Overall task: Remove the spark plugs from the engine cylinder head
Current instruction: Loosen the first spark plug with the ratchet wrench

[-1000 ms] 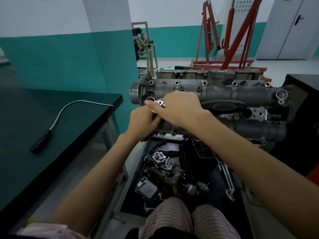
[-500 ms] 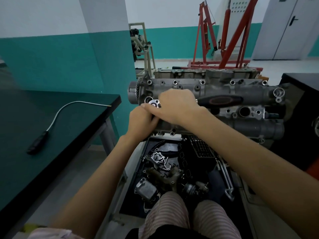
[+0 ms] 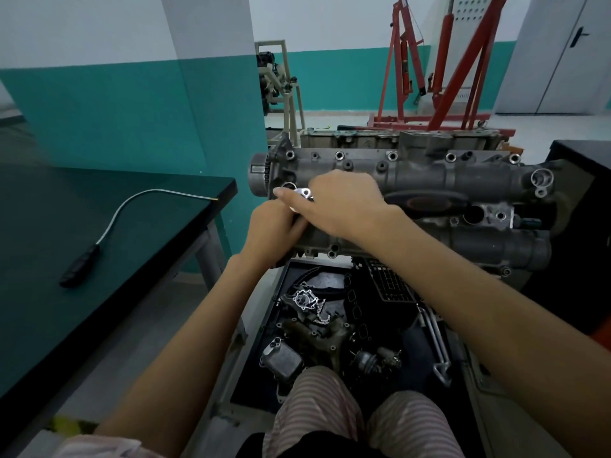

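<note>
A long grey cast-metal engine cylinder head (image 3: 429, 180), rough and dull, with rounded cam housings and a row of bolt holes along its far edge, lies crosswise in front of the seated person. Both hands meet at its left end. The right hand (image 3: 344, 203) lies over the top of the head, fingers curled around a shiny chrome ratchet head (image 3: 304, 194) whose round bright face shows between the fingers; its black, red-inlaid handle (image 3: 426, 202) runs rightwards along the head from under the palm. The left hand (image 3: 271, 226) sits just below and touching the right, fingers curled in under it; what it grips is hidden. No spark plug can be seen; the wells are covered by the hands or too dark to tell.

Below the head, a black tray (image 3: 297, 269) holds greasy metal parts and a ribbed grille. Left of the head, a dark green smooth surface (image 3: 82, 309) carries a flexible silver-shafted pick-up tool with a black handle (image 3: 99, 242). Behind the head stands a red steel hoist frame (image 3: 439, 71).
</note>
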